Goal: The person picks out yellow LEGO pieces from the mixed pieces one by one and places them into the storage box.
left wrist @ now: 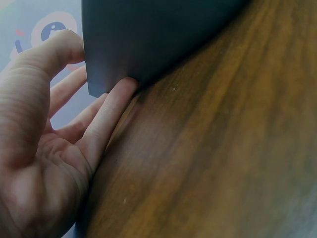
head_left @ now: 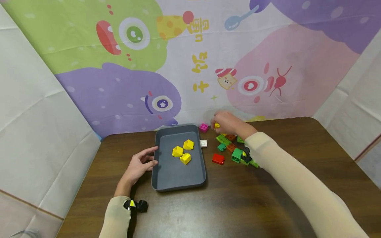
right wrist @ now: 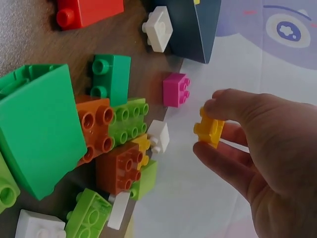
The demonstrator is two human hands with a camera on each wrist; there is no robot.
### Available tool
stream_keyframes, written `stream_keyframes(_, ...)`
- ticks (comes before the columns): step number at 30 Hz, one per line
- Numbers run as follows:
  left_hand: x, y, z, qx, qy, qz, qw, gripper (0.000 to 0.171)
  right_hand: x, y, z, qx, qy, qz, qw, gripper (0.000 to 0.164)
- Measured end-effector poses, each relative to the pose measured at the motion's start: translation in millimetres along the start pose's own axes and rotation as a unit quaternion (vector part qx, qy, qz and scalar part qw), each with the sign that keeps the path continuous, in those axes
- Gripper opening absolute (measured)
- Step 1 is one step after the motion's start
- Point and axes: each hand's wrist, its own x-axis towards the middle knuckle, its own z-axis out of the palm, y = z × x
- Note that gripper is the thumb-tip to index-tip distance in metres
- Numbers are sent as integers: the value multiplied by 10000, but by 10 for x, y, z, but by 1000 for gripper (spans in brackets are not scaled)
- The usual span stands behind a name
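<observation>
In the right wrist view my right hand (right wrist: 247,134) pinches a small yellow toy brick (right wrist: 210,128) between thumb and fingers, raised near the back wall. Below it is a pile with a green block (head_left: 237,155), lime bricks (head_left: 223,139) and brown bricks (head_left: 231,147). A dark grey tray (head_left: 178,180) lies to the left, holding several yellow bricks: one (head_left: 177,151) at left, another (head_left: 188,144) behind, a third (head_left: 185,158) in front. My left hand (head_left: 139,167) rests its fingertips against the tray's left outer wall, the palm off it.
A pink brick (head_left: 203,127) sits behind the tray's right corner, and a white brick (head_left: 203,143) stands right beside its right wall. Nearer on the wooden table (head_left: 238,201) lies a red brick (head_left: 218,159). A printed cloth (head_left: 184,109) hangs along the back edge.
</observation>
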Motion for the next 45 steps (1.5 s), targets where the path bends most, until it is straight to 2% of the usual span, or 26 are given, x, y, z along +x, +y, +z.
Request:
stream_keyframes(4, 4, -2, -2, -9, -5, -14, 10000, 63, 20, -57, 4, 6, -195, -200, 9996, 10)
stream_keyframes(9, 14, -4, -2, -8, -10, -7, 10000, 63, 37, -137, 18, 8, -205, -376, 9991, 11)
stream_keyframes(24, 20, 7, -1, -16, 7, -16, 10000, 63, 37, -328, 32, -31, -451, -469, 9979, 6)
stream_keyframes(45, 7, -8, 2, -82, -7, 54, 10000, 63, 11, -635, 33, -292, -368, -1145, 9923, 7)
